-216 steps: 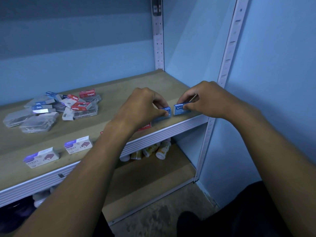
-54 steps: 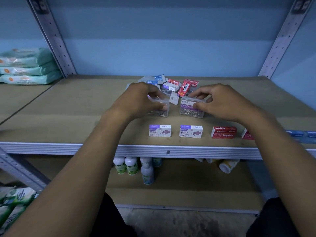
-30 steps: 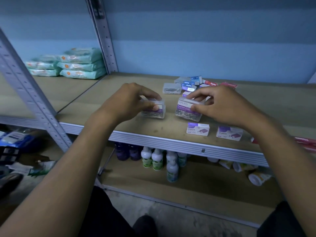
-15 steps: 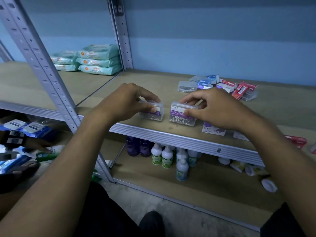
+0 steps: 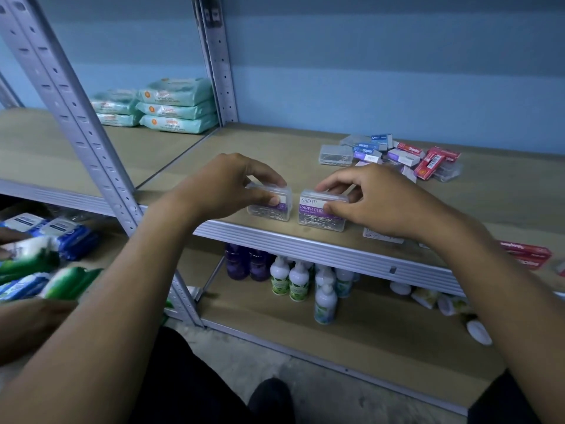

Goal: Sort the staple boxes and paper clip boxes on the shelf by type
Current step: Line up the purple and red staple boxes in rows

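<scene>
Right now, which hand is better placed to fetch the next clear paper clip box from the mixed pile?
Right hand: the clear box in the mixed pile lies just beyond it; the left hand would cross over.

We see both forearms bare, no sleeves. Left hand (image 5: 226, 185) and right hand (image 5: 376, 200) ungloved. Dark trousers (image 5: 183, 377), dark shoe (image 5: 269, 396).

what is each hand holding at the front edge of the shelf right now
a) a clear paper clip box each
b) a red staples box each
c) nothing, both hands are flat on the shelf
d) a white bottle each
a: the left hand grips one clear paper clip box and the right hand grips the other, labelled paper clip box, side by side near the shelf edge.
</scene>
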`<state>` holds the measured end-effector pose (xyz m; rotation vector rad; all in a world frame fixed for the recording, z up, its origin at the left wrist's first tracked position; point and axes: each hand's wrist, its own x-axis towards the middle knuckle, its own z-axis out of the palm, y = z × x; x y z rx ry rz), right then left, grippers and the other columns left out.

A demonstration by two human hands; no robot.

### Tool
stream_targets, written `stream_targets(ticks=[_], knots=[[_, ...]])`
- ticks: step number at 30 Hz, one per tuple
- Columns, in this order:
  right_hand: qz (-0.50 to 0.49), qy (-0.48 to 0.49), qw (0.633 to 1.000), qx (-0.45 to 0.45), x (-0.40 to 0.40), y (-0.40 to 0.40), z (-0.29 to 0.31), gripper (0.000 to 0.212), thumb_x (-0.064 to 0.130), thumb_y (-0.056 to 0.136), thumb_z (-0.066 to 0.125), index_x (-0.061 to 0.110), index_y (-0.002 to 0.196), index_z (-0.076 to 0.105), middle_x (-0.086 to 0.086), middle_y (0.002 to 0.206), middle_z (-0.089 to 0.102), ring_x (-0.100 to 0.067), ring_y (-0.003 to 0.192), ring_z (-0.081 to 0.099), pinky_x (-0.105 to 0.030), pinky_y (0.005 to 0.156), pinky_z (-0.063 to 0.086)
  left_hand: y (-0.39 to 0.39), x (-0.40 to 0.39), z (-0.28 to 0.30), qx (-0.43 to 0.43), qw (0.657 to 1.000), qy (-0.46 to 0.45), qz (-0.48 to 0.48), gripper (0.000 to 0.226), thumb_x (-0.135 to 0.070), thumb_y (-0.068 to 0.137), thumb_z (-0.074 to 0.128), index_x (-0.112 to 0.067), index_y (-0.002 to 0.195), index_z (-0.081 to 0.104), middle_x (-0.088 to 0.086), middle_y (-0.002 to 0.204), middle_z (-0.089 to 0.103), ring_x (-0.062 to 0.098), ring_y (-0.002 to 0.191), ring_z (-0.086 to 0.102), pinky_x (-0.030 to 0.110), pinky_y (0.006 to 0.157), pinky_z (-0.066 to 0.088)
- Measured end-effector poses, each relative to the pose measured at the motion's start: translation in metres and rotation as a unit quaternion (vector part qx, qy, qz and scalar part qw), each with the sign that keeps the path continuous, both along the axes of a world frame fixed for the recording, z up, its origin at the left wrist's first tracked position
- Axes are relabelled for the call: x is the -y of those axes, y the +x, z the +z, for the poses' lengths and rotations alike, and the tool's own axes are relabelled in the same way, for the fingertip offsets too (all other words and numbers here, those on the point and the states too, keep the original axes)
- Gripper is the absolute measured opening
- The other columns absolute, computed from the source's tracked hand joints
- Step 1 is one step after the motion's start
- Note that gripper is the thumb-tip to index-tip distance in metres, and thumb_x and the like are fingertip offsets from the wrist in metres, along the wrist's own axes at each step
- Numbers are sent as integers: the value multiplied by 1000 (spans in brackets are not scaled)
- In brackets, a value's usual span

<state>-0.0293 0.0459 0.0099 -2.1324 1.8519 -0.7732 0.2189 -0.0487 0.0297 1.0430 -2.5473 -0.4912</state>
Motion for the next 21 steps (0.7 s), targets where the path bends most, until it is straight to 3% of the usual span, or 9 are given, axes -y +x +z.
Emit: stream_targets(ticks=[3,5,8,15,19,21], knots=[[-2,2,1000,3,-1,0,0,33,46,87,72,42,120,68,25,99,65,16,83,55,-10,71,39,-2,-2,1,7,1000,-7,0,31,-37,80,77,-37,111,72,-19,108,70,4,96,63,22,85,47],[-7,0,1000,18,-2,0,1,34,50,90,66,44,124,65,25,103,65,12,86,57,-18,77,43,-4,-3,1,15,1000,-15,3,36,-41,78,78,-36,113,72,-19,110,69,2,96,60,20,82,44],[-18,-10,1000,21,-3,-2,3,30,47,95,60,44,125,65,25,107,65,13,95,56,-13,76,40,-5,-3,2,7,1000,-12,9,39,-44,78,77,-35,115,71,-19,111,69,7,96,62,17,79,43],[-50,2,998,32,-7,-15,2,24,38,101,52,42,119,68,27,107,65,10,97,59,-9,72,39,-16,-9,9,-32,999,-25,24,34,-52,80,72,-35,110,72,-16,109,70,7,96,66,29,85,55],[-83,7,996,25,-11,-29,-1,23,35,100,53,41,114,70,23,109,66,4,97,62,-20,77,47,-33,-11,8,-36,998,-45,27,32,-52,81,72,-34,107,73,-17,105,70,6,92,66,25,81,54],[-99,8,995,26,-12,-36,-2,22,31,99,55,38,112,71,19,110,67,-1,98,63,-18,79,47,-45,-10,7,-38,998,-41,22,30,-49,81,74,-32,106,73,-15,104,71,7,91,66,21,77,52]])
